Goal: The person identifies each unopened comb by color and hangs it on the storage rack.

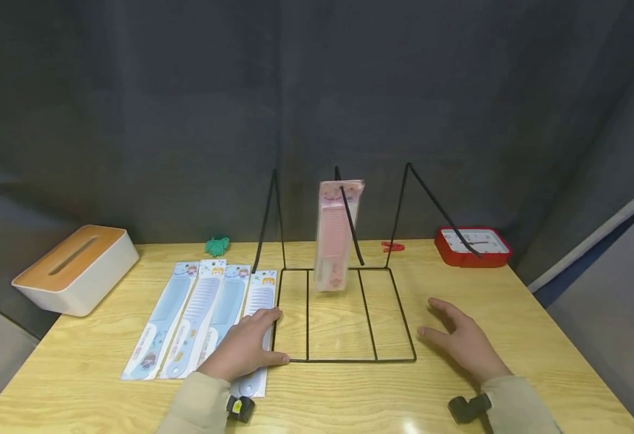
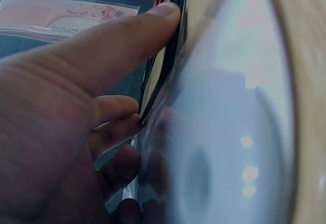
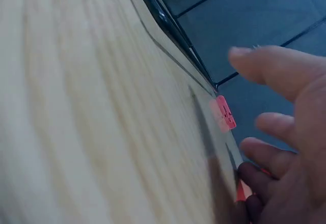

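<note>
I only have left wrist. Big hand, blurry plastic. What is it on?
Observer: The left hand rests on the rightmost of four packaged blue combs laid side by side on the table.
Operator: That dark bar by the thumb?
Observer: The left edge of a black wire rack; a pink comb pack hangs from its middle hook.
Operator: Right hand?
Observer: The right hand lies flat on the table beside the rack's right edge, holding nothing.
</note>
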Available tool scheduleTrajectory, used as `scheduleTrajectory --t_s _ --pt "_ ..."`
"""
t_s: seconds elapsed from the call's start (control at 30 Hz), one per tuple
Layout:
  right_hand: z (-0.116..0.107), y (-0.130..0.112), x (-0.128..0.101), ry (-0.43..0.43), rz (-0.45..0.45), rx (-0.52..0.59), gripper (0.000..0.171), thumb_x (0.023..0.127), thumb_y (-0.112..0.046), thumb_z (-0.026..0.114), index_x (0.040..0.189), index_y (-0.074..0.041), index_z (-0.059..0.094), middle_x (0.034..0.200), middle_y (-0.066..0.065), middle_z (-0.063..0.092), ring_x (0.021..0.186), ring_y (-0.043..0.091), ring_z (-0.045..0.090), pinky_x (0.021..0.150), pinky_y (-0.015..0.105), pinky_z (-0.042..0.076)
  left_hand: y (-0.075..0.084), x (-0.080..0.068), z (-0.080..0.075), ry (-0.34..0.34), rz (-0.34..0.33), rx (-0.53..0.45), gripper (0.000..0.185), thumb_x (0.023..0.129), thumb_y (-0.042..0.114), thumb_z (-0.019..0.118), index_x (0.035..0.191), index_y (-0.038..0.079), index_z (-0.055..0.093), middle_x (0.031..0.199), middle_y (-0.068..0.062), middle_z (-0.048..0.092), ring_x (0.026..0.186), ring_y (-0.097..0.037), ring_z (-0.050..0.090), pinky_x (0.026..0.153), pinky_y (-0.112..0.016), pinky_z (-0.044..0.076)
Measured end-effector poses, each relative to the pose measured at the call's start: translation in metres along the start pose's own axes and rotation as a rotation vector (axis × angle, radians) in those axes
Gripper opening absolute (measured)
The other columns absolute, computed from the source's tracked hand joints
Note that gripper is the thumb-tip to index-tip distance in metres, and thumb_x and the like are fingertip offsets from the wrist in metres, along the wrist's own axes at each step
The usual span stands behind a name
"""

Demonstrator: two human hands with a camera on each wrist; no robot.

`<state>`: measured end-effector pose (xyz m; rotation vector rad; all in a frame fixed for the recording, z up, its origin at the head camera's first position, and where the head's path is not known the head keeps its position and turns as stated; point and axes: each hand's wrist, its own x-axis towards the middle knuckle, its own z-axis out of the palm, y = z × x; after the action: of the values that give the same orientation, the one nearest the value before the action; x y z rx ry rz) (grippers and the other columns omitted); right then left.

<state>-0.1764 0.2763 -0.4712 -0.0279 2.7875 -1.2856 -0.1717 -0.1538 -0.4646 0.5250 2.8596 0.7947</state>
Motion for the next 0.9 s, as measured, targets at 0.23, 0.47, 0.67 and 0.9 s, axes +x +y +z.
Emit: scheduleTrajectory --t_s 0.23,0.47,0.67,0.9 --pt "0.006 -0.005 -0.003 -0.084 -0.080 -0.183 0.106 0.078 -0.060 0.079 0.154 -0.001 0.035 0.158 0.025 0.032 0.145 0.049 0.024 0.112 0.067 0.023 0.000 -0.001 -0.001 0.004 0.000 -0.007 0.089 0.076 0.047 0.086 0.147 0.008 0.049 0.151 -0.009 0.047 0.134 -0.039 0.045 0.108 -0.056 0.039" --pt "0.008 -0.006 -0.005 -0.084 -0.137 -0.234 0.103 0.075 -0.060 0.081 0.152 -0.004 0.041 0.158 0.020 0.036 0.145 0.048 0.025 0.109 0.070 0.024 0.002 0.000 -0.002 -0.004 -0.008 -0.001 0.090 0.077 0.047 0.085 0.149 0.009 0.047 0.151 -0.008 0.047 0.136 -0.037 0.045 0.106 -0.055 0.041" --pt "0.007 -0.006 -0.005 -0.074 -0.155 -0.233 0.099 0.076 -0.059 0.081 0.150 -0.004 0.045 0.156 0.020 0.039 0.144 0.048 0.026 0.109 0.069 0.025 0.002 -0.001 -0.004 -0.016 -0.007 0.003 0.088 0.079 0.047 0.084 0.150 0.010 0.046 0.151 -0.008 0.046 0.136 -0.035 0.047 0.106 -0.055 0.042" --pt "0.008 -0.006 -0.004 -0.066 -0.175 -0.217 0.093 0.078 -0.056 0.081 0.147 -0.003 0.048 0.156 0.019 0.039 0.145 0.048 0.025 0.110 0.069 0.023 0.004 -0.007 -0.016 -0.048 -0.031 -0.133 0.079 0.086 0.041 0.079 0.150 0.010 0.045 0.153 -0.009 0.044 0.138 -0.033 0.044 0.108 -0.054 0.039"
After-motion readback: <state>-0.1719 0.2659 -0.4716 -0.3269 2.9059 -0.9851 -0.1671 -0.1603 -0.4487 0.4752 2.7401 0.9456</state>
